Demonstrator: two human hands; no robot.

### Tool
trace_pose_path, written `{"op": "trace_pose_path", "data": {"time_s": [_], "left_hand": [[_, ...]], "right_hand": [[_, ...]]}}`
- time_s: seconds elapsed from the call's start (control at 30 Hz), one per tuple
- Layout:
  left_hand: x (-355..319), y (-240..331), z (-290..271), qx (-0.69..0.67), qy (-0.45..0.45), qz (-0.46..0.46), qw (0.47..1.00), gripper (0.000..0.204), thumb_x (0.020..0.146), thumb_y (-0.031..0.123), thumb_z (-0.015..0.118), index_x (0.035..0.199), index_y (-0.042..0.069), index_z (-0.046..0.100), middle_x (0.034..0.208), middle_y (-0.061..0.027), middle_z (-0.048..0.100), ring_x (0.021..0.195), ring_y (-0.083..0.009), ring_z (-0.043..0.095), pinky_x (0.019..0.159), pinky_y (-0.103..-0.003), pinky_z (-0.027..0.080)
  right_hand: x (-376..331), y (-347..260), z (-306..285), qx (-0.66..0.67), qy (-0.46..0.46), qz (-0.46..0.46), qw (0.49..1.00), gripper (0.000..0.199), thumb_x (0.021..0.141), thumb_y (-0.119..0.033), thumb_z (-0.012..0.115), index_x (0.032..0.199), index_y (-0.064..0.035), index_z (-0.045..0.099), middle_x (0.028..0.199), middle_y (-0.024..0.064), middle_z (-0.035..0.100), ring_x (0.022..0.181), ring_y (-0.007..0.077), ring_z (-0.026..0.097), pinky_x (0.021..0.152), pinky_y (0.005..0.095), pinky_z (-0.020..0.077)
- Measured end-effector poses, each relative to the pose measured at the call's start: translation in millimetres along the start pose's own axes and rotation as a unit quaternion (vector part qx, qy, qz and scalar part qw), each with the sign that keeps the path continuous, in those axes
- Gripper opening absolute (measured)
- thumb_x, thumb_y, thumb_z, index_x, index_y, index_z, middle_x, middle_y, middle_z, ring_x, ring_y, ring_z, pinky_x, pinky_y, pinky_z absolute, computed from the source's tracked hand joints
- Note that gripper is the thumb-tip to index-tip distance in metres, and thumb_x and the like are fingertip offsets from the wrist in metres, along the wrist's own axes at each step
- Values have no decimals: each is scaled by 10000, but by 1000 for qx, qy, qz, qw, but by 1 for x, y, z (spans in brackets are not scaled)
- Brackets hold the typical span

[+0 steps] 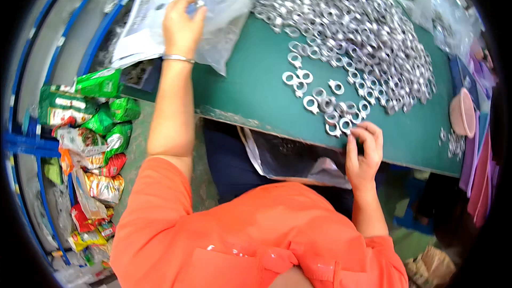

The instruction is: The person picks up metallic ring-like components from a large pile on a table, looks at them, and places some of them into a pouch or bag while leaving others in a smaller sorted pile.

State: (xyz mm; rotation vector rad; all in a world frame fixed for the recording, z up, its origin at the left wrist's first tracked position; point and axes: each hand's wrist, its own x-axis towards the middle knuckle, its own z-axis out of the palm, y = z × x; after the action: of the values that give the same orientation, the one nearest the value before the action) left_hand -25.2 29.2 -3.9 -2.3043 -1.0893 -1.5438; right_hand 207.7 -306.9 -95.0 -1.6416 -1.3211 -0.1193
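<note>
Metal ring (349,123) just beside right hand's fingers (364,135).

At your one o'clock: rings (352,21), bright glossy metal. At ten: packets (98,83), shiny plastic film. At twelve: tabletop (256,88), smooth, front edge (228,118) worn rough.

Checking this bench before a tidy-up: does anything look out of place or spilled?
Mildly odd: a small scatter of metal pieces lies beside the pink bowl, apart from the big heap of metal rings. Whether it spilled, I can't tell.
</note>
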Motion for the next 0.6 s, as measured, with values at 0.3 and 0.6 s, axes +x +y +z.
{"op": "trace_pose_path", "data": {"time_s": [0.3,0.6], "left_hand": [[-112,166,5,-346,-346,131,862,206,725,33,724,912,30,636,923,-108,594,826,-244,601,680,-319,497],[-151,175,-4,-384,-390,-12,837,171,703,35,752,810,14,621,898,-100,541,776,-239,577,669,-304,482]], "right_hand": [[1,0,-7,33,-57,44,997,170,758,38,664,915,-15,626,854,129,577,720,263,589,620,323,487],[0,-9,1,-23,-158,14,987,249,696,-158,765,866,-39,628,856,102,512,777,283,511,669,378,432]]}}
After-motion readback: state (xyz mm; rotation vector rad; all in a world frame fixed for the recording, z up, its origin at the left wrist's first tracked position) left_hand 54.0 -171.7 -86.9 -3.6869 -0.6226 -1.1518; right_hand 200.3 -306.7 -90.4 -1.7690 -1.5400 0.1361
